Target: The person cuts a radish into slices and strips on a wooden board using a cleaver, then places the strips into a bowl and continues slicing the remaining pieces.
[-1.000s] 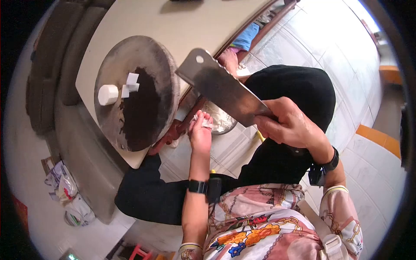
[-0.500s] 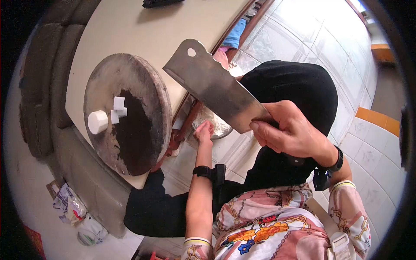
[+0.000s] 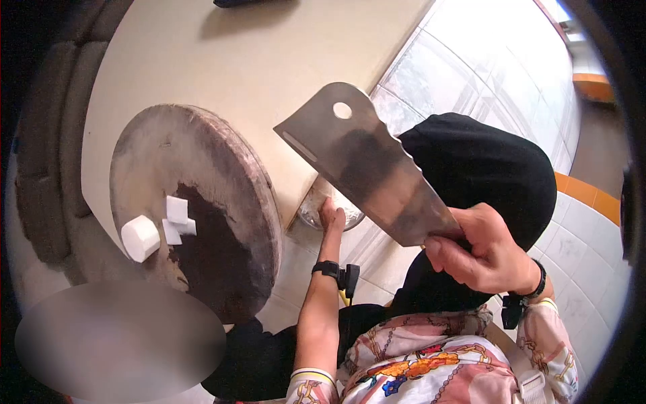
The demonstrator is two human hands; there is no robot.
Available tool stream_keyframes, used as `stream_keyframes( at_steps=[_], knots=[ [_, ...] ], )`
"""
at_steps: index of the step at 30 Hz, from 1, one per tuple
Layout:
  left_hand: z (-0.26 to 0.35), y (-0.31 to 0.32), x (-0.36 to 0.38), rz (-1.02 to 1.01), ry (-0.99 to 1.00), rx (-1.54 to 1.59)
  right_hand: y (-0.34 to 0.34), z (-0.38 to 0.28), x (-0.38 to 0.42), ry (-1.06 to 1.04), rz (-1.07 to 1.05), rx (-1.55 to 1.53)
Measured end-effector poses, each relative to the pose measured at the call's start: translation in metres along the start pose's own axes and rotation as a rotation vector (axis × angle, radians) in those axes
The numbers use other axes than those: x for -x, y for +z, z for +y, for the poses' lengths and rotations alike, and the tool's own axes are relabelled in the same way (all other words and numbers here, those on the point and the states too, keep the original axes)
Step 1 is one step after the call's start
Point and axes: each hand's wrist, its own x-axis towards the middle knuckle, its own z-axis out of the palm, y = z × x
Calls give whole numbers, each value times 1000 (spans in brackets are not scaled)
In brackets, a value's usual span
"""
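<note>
My right hand is wrapped round the handle end of a wide metal cleaver, raised with its blade pointing up and left. Below the table edge, my left hand is at a round bowl with pale contents; its fingers are partly hidden, and whether they hold anything cannot be made out. On the round wooden chopping board, a thick white cylindrical piece sits at the left. Several flat white pieces lie beside it, near a dark wet patch.
The board rests on a cream table. A dark object is at the table's top edge. A grey sofa stands at the left. Pale floor tiles show beyond my knee, and a blurred grey oval covers the lower left.
The cleaver and my right hand have shifted right and down in view. My left hand has moved slightly right and down at the bowl. The board appears larger and lower.
</note>
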Motion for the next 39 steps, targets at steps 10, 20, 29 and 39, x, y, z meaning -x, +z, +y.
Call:
stream_keyframes(
  at_steps=[10, 20, 29, 39],
  knots=[
    [49, -5, -2, 111, 317, -135, -3, -5, -3, 12, -11, 133],
    [15, -35, 15, 354, 307, 117, 0, -9, 1, 6, -12, 124],
    [41, -51, 37, 456, 131, 394, 11, 3, 8, -137, 21, 129],
    [81, -79, 87, 455, -2, 488, 23, 11, 16, -159, 124, 110]
  ],
)
